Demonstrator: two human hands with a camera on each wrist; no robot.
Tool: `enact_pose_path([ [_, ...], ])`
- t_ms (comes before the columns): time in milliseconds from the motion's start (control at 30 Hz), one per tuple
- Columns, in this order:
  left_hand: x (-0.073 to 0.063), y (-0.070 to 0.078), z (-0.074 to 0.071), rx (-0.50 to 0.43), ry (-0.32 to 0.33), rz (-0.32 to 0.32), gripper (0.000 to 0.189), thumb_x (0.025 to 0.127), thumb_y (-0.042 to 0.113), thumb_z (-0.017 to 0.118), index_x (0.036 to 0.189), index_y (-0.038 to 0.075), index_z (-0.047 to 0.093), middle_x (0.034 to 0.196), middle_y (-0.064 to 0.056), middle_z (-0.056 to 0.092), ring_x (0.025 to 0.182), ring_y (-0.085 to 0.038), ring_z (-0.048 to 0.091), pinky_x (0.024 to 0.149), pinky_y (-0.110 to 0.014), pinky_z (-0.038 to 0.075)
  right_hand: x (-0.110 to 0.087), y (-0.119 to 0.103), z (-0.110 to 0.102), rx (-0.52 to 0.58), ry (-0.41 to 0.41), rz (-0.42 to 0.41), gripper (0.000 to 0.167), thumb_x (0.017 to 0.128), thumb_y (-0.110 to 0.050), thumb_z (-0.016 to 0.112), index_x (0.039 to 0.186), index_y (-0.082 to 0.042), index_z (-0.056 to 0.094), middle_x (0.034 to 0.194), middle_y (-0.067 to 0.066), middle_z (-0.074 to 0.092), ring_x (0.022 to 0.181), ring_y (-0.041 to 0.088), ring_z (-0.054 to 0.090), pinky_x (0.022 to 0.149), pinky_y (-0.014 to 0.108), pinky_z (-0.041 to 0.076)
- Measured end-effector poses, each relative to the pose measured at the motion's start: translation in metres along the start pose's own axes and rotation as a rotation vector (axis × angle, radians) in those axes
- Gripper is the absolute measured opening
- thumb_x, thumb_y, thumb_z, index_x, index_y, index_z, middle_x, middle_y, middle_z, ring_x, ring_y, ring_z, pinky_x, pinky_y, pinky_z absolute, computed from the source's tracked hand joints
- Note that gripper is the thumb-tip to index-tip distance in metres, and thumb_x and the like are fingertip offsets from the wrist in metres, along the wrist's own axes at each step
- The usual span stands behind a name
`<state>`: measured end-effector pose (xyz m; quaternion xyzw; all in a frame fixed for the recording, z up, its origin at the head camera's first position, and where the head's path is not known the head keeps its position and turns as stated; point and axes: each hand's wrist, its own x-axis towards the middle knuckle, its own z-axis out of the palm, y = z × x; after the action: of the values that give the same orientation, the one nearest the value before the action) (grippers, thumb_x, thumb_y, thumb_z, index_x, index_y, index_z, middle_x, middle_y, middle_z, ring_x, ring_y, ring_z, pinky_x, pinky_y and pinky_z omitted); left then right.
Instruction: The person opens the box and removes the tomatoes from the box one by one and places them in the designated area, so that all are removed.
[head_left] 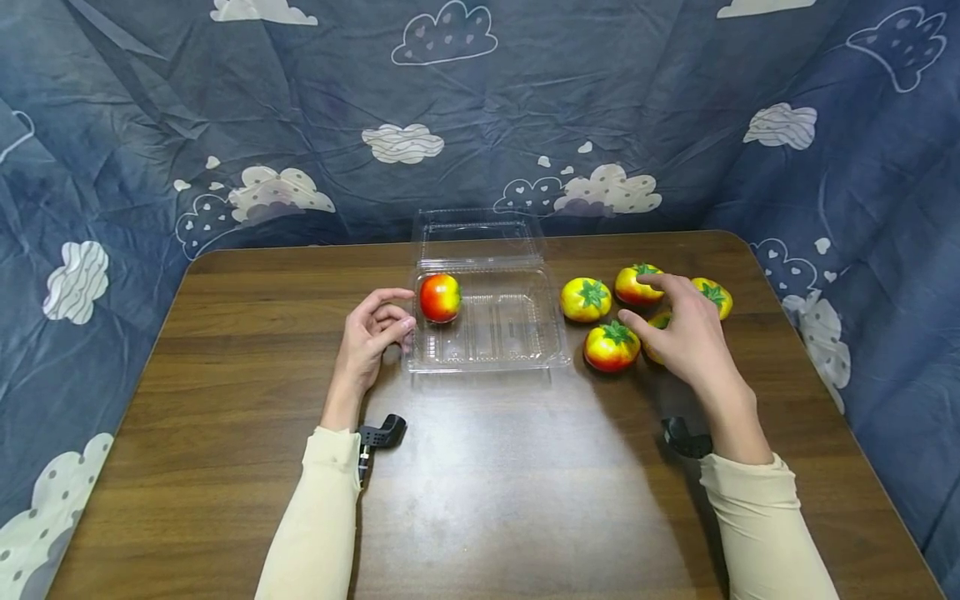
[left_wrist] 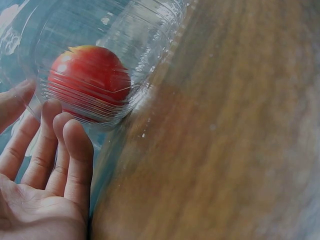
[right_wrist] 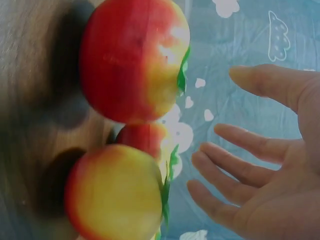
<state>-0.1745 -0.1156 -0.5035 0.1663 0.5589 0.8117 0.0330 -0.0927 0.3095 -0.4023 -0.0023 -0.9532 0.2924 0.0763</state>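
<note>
A clear plastic clamshell container [head_left: 491, 333] lies with its lid raised at the back. Inside, at the left end, sits one red-and-yellow tomato [head_left: 440, 298], seen through the ribbed wall in the left wrist view. My left hand [head_left: 375, 333] is at the container's left edge, its thumb and curled fingers [left_wrist: 75, 140] pinching the rim. My right hand [head_left: 686, 329] hovers with spread fingers over a group of tomatoes to the right. Nearest its thumb is a red-and-yellow tomato [head_left: 612, 347] with a green leafy top. Another tomato [head_left: 658, 337] is mostly hidden under this hand.
Beside the container's right edge stands a yellow tomato [head_left: 585, 300]. Farther back are a red-yellow tomato [head_left: 633, 287] and a yellow one [head_left: 714, 296]. All rest on a brown wooden table [head_left: 465, 492]. A blue cloud-patterned cloth [head_left: 337, 100] hangs behind it.
</note>
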Motion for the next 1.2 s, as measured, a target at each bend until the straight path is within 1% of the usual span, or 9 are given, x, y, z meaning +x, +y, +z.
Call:
enact_pose_path([
  [33, 0.0, 0.0, 0.0, -0.001, 0.0, 0.001, 0.042, 0.091, -0.019, 0.065, 0.132, -0.019, 0.054, 0.08, -0.008, 0.071, 0.056, -0.018, 0.061, 0.051, -0.026, 0.057, 0.001, -0.002, 0.001, 0.002, 0.003, -0.007, 0.059, 0.095, -0.029, 0.079, 0.141, 0.0, 0.058, 0.142, 0.028, 0.058, 0.132, 0.049, 0.051, 0.114, 0.071, 0.033],
  [100, 0.0, 0.0, 0.0, 0.0, -0.001, 0.002, 0.042, 0.091, -0.018, 0.065, 0.132, -0.019, 0.054, 0.08, -0.008, 0.071, 0.056, -0.018, 0.062, 0.05, -0.026, 0.057, 0.002, -0.005, 0.004, 0.006, 0.004, -0.018, 0.058, 0.094, -0.028, 0.079, 0.14, 0.0, 0.059, 0.14, 0.027, 0.059, 0.133, 0.05, 0.051, 0.113, 0.071, 0.032],
  [300, 0.0, 0.001, 0.0, 0.013, 0.0, 0.005, 0.043, 0.092, -0.018, 0.065, 0.133, -0.019, 0.053, 0.08, -0.007, 0.071, 0.056, -0.016, 0.062, 0.051, -0.025, 0.057, 0.007, -0.018, 0.012, 0.024, 0.003, -0.053, 0.055, 0.094, -0.025, 0.079, 0.139, 0.001, 0.06, 0.138, 0.027, 0.061, 0.131, 0.047, 0.053, 0.111, 0.07, 0.036],
  [600, 0.0, 0.003, 0.001, 0.03, -0.001, -0.007, 0.044, 0.092, -0.017, 0.065, 0.135, -0.017, 0.055, 0.08, -0.007, 0.07, 0.056, -0.017, 0.062, 0.051, -0.026, 0.057, 0.018, -0.05, 0.024, 0.069, -0.025, -0.045, 0.055, 0.096, -0.028, 0.077, 0.142, -0.003, 0.059, 0.145, 0.023, 0.058, 0.134, 0.045, 0.052, 0.115, 0.066, 0.037],
  [733, 0.001, 0.002, 0.0, 0.029, -0.011, -0.002, 0.044, 0.093, -0.017, 0.065, 0.135, -0.018, 0.054, 0.081, -0.007, 0.07, 0.057, -0.017, 0.062, 0.052, -0.026, 0.058, 0.024, -0.063, 0.032, 0.101, -0.026, -0.053, 0.055, 0.096, -0.027, 0.077, 0.142, -0.003, 0.059, 0.143, 0.023, 0.059, 0.133, 0.044, 0.054, 0.114, 0.064, 0.04],
  [967, 0.001, 0.0, 0.001, 0.026, -0.007, -0.012, 0.044, 0.093, -0.017, 0.065, 0.135, -0.016, 0.055, 0.08, -0.006, 0.07, 0.056, -0.016, 0.062, 0.052, -0.026, 0.057, 0.036, -0.085, 0.048, 0.128, -0.048, -0.083, 0.055, 0.095, -0.028, 0.078, 0.141, -0.004, 0.06, 0.142, 0.021, 0.061, 0.134, 0.042, 0.055, 0.117, 0.059, 0.039],
  [1100, 0.001, 0.001, 0.002, 0.035, 0.003, -0.017, 0.044, 0.092, -0.017, 0.065, 0.136, -0.014, 0.057, 0.08, -0.006, 0.071, 0.056, -0.017, 0.062, 0.052, -0.026, 0.057, 0.042, -0.099, 0.057, 0.147, -0.059, -0.103, 0.056, 0.095, -0.028, 0.079, 0.142, -0.005, 0.06, 0.141, 0.019, 0.062, 0.131, 0.04, 0.057, 0.115, 0.058, 0.041],
  [1200, 0.003, 0.003, 0.0, 0.039, -0.003, -0.012, 0.044, 0.093, -0.016, 0.066, 0.135, -0.014, 0.057, 0.08, -0.007, 0.071, 0.056, -0.017, 0.062, 0.052, -0.026, 0.058, 0.047, -0.111, 0.062, 0.162, -0.07, -0.109, 0.056, 0.095, -0.029, 0.079, 0.143, -0.006, 0.06, 0.141, 0.018, 0.063, 0.13, 0.038, 0.057, 0.113, 0.057, 0.043],
])
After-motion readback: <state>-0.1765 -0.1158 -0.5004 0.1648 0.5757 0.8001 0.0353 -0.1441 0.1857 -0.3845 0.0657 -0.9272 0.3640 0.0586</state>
